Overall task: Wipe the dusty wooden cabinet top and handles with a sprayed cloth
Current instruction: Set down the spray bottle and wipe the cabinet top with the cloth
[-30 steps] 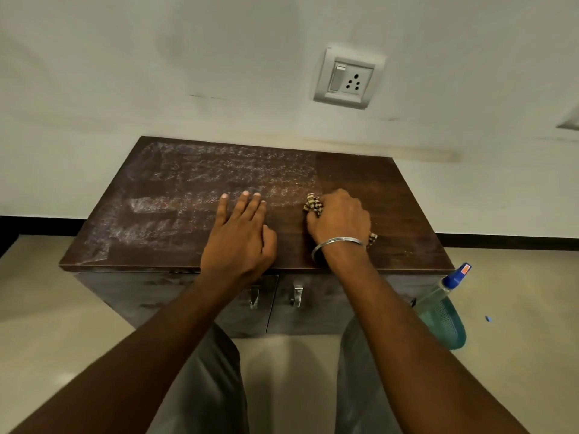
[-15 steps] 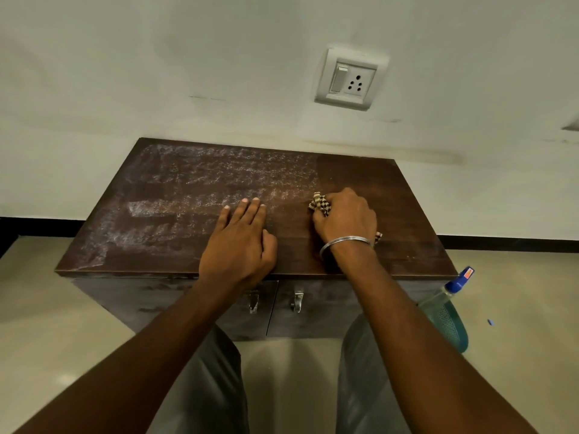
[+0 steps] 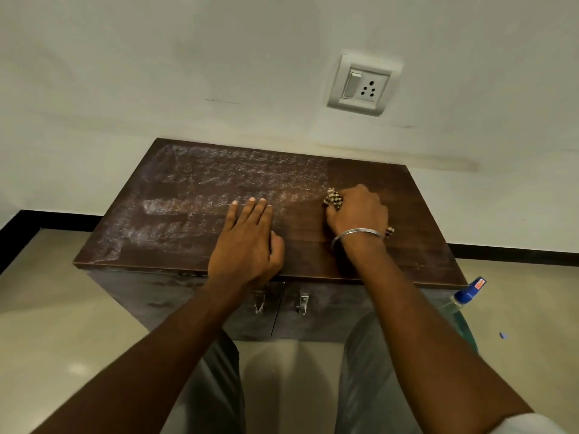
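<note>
Across the left of the dark brown wooden cabinet top (image 3: 410,195) lies pale dust (image 3: 175,208). The left hand (image 3: 247,242) rests flat, fingers straight, holding nothing. Two metal handles (image 3: 259,302) hang below the front edge. The right hand (image 3: 357,211) clutches a bunched checked brown-and-white cloth (image 3: 332,197) against the cleaner right part; a blue-capped clear spray bottle (image 3: 466,296) stands beyond.
</note>
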